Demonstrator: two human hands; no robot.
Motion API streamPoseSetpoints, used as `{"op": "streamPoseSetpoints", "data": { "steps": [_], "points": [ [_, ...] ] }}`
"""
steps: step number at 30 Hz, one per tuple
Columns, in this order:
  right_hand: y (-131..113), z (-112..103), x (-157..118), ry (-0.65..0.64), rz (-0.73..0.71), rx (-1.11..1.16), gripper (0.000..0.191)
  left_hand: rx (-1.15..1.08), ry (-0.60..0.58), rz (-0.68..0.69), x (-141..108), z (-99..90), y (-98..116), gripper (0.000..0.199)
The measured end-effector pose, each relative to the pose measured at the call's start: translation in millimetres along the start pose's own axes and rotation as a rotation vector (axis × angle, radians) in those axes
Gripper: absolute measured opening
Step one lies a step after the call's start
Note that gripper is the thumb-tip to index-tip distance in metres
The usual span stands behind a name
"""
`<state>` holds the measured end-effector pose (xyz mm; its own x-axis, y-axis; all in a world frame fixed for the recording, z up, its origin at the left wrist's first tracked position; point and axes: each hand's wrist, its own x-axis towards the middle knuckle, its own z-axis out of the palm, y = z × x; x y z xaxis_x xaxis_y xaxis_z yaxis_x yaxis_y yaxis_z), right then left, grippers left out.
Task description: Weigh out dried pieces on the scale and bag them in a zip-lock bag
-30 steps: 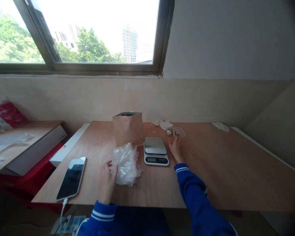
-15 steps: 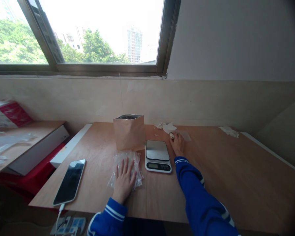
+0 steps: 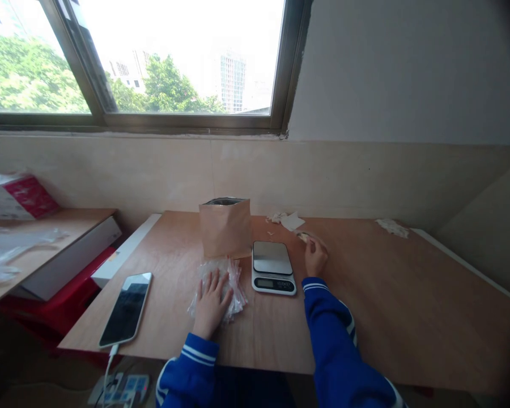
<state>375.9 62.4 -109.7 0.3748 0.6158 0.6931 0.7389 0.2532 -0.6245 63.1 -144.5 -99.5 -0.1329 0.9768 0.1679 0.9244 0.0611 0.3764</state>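
My left hand [image 3: 212, 301] lies flat with fingers spread on a loose stack of clear plastic bags [image 3: 237, 289]. My right hand [image 3: 315, 256] is closed in a pinch, right of the kitchen scale. It grips a small clear plastic bag with a small pale piece [image 3: 302, 236] at its end; the fingers hide most of it. Between my hands sits the white kitchen scale [image 3: 272, 259], its steel plate bare. Behind the stack, a brown kraft pouch [image 3: 226, 229] stands upright, open at the top.
A phone [image 3: 126, 309] with a white charging cable lies at the table's left edge. Crumpled white tissue [image 3: 292, 221] is by the wall, with more tissue [image 3: 391, 228] farther right. A power strip [image 3: 125, 390] is below the table; a side table [image 3: 80, 224] stands left.
My right hand has drawn slightly toward me and right, and its fingers have tightened into a pinch. The pale piece has shifted right. My left hand stays on the bags.
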Motion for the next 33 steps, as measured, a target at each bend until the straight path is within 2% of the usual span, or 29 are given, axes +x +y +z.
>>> {"op": "streamPoseSetpoints", "data": {
  "steps": [3,5,7,9,11,14,17,21,25,29,33],
  "points": [
    [-15,-27,-14,0.124,0.096,0.103,0.047,-0.097,0.01,0.004,2,-5.4,-8,0.045],
    [-33,-51,-21,0.201,0.167,0.196,0.045,-0.19,0.066,0.0,0,-9.3,-4,0.042],
    [-58,-78,-29,0.258,0.245,0.339,0.043,-0.35,0.133,0.003,-5,-16.2,10,0.04],
    [-87,-104,-39,0.261,0.315,0.473,0.039,-0.581,0.169,0.043,-12,-27.9,33,0.042],
    [-117,-127,-52,0.216,0.389,0.557,0.036,-0.775,0.132,0.101,-20,-43.6,59,0.046],
    [-154,-147,-69,-0.005,0.472,0.673,0.035,-0.947,0.067,0.181,-32,-67.1,88,0.051],
    [-175,-151,-78,-0.206,0.472,0.736,0.037,-1.024,-0.076,0.185,-42,-81.2,100,0.031],
    [-182,-140,-84,-0.194,0.513,0.758,0.043,-0.947,-0.186,0.196,-54,-83.2,103,0.033],
    [-179,-127,-95,-0.216,0.597,0.756,0.046,-0.91,-0.192,0.216,-59,-74.8,104,0.033],
    [-178,-117,-108,-0.299,0.615,0.704,0.051,-0.897,-0.095,0.207,-58,-67.3,103,0.032],
    [-190,-120,-113,-0.171,0.505,0.53,0.052,-1.064,-0.063,0.151,-53,-67.9,104,0.034]
  ]
}}
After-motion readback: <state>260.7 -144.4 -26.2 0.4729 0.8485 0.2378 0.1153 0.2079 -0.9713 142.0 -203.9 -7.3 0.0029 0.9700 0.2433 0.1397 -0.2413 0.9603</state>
